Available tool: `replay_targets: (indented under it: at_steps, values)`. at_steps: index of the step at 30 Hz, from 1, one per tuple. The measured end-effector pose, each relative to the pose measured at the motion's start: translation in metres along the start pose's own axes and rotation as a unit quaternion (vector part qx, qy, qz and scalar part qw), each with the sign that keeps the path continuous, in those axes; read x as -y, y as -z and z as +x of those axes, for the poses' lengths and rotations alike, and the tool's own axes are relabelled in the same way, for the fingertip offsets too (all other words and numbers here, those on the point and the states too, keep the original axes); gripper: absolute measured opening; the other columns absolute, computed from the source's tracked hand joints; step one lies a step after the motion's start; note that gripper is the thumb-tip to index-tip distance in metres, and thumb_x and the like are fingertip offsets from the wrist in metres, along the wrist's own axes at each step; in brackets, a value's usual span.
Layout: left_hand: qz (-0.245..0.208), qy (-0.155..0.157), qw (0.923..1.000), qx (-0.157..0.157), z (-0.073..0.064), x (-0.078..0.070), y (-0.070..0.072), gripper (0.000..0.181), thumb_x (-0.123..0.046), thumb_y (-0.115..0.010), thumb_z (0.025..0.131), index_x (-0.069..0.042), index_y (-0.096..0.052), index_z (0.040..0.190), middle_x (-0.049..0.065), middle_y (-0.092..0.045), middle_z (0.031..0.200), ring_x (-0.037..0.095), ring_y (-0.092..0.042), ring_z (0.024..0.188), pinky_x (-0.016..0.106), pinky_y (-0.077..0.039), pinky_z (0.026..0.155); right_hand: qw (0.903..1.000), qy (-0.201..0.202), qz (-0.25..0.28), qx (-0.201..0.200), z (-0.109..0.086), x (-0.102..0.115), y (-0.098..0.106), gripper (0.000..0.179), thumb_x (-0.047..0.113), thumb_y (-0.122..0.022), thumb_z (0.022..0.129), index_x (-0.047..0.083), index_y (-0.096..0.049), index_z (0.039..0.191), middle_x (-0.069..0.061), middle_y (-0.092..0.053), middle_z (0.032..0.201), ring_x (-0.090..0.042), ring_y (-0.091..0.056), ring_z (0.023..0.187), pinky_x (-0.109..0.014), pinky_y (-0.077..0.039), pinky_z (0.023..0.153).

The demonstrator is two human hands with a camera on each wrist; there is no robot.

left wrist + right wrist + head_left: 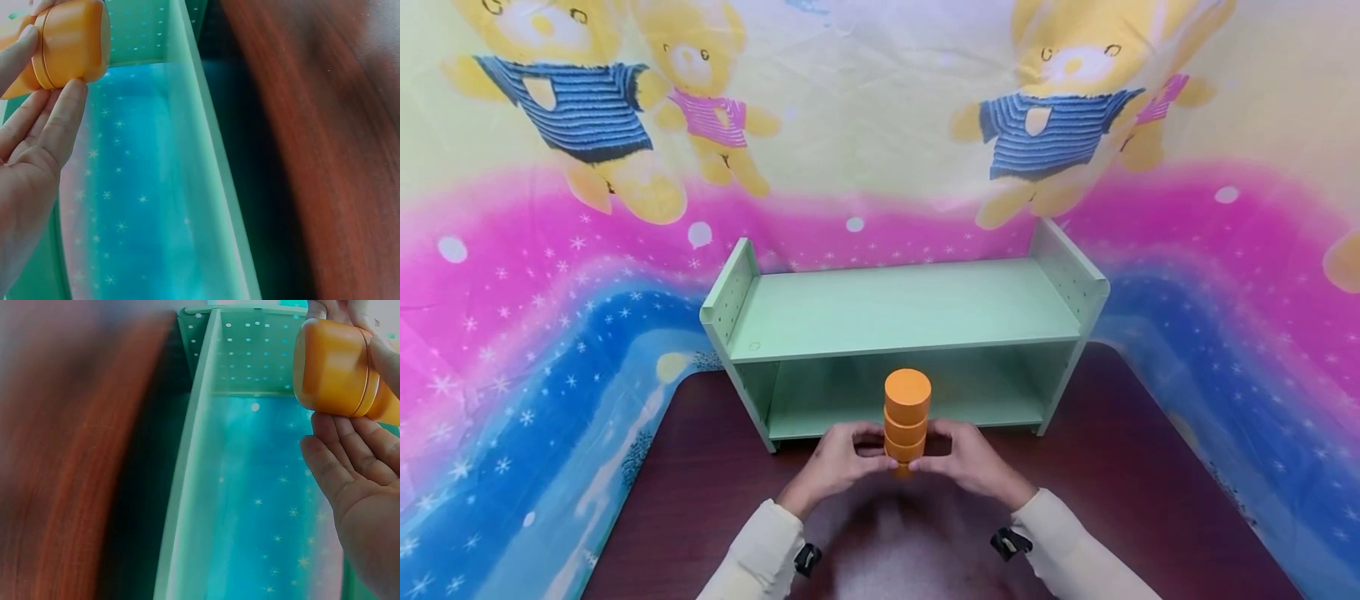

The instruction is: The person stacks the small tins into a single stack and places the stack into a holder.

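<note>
An orange ringed cylinder [907,404] with a flat round top stands upright between the hands in the head view, above the table just in front of the shelf. I cannot tell whether it is one piece or several stacked ones. My left hand [841,460] pinches its lower left side between thumb and fingers. From the other side my right hand [976,461] holds it the same way. In the left wrist view the orange cylinder [72,45] shows a seam round it, with fingers touching it. The right wrist view also shows the cylinder [331,369] at the fingertips.
A pale green two-tier shelf [895,308] with raised, holed side panels stands behind the hands on a dark red-brown table [700,500]. A printed cloth [865,125] with bears and snowflakes hangs behind and at both sides. Black straps [1011,543] sit at the wrists.
</note>
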State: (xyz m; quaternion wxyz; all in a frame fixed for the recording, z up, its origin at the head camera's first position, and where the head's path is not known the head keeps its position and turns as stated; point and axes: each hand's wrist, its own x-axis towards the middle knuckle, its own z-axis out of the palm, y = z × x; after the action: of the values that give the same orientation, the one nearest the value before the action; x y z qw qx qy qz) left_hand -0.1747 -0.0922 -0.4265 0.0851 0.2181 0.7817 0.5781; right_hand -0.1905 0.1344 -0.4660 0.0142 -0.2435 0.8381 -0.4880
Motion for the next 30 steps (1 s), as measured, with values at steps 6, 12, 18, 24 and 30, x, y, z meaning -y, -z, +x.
replay_targets:
  at_steps: [6, 12, 18, 24, 30]
  values:
    - [0.019, -0.013, 0.9997, -0.003, 0.007, 0.015, 0.005, 0.037, -0.008, -0.078, 0.075, 0.001, -0.064, 0.108, 0.013, -0.066, 0.103, 0.025, -0.066, 0.091, 0.024, -0.056, 0.074, 0.9995, -0.012, 0.017, 0.022, 0.003, 0.017, 0.005, 0.048, 0.022, -0.077, 0.077, 0.008, -0.06, 0.119, -0.005, -0.065, 0.112, -0.019, -0.062, 0.099, -0.046, -0.051, 0.088]
    - [0.028, -0.021, 0.9994, 0.003, 0.011, 0.015, 0.013, 0.041, -0.018, -0.081, 0.073, -0.005, -0.065, 0.109, 0.007, -0.065, 0.105, 0.02, -0.067, 0.091, 0.025, -0.056, 0.074, 0.9995, 0.0, 0.017, 0.026, 0.003, 0.053, 0.016, 0.043, 0.013, -0.076, 0.078, 0.003, -0.06, 0.116, -0.007, -0.065, 0.109, -0.02, -0.063, 0.096, -0.04, -0.053, 0.085]
    - [0.032, -0.02, 0.9993, 0.007, 0.013, 0.005, 0.019, 0.042, -0.019, -0.081, 0.073, -0.006, -0.065, 0.11, 0.005, -0.065, 0.105, 0.021, -0.067, 0.092, 0.025, -0.056, 0.074, 0.9995, 0.01, 0.01, 0.028, 0.009, 0.058, 0.021, 0.043, 0.018, -0.076, 0.079, 0.006, -0.061, 0.117, -0.004, -0.065, 0.11, -0.019, -0.062, 0.098, -0.039, -0.053, 0.086]
    - [0.045, -0.022, 0.9987, 0.008, 0.015, -0.004, 0.024, 0.044, -0.02, -0.08, 0.073, -0.007, -0.064, 0.112, 0.005, -0.064, 0.108, 0.019, -0.067, 0.092, 0.025, -0.056, 0.075, 0.9995, 0.026, -0.006, 0.019, 0.02, 0.031, 0.021, 0.049, 0.043, -0.076, 0.075, 0.021, -0.062, 0.116, 0.01, -0.063, 0.111, -0.007, -0.06, 0.101, -0.036, -0.051, 0.09]
    - [0.049, -0.033, 0.9982, -0.003, 0.018, -0.011, 0.029, 0.042, -0.021, -0.081, 0.073, -0.007, -0.065, 0.109, 0.005, -0.065, 0.107, 0.019, -0.067, 0.09, 0.025, -0.056, 0.074, 0.9996, 0.022, -0.014, 0.014, 0.023, 0.051, 0.026, 0.044, 0.024, -0.078, 0.077, 0.012, -0.062, 0.116, 0.0, -0.064, 0.112, -0.016, -0.062, 0.1, -0.039, -0.05, 0.091]
